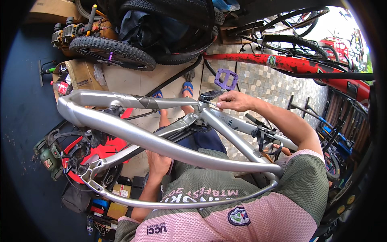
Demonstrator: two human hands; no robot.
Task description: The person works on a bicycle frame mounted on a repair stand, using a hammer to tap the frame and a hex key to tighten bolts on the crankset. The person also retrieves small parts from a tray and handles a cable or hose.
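Silver bike frame [161,146] partly hides the left hand [159,164].

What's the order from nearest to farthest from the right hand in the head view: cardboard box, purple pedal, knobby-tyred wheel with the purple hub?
From the right hand:
1. Purple pedal: just above the hand.
2. Knobby-tyred wheel: upper left, beyond the frame.
3. Cardboard box: farther left, past the wheel.

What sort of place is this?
Most likely a bike workshop, perhaps a home one: a silver frame is at the person's hands, a knobbly wheel lies beyond it, and a red bike is nearby.
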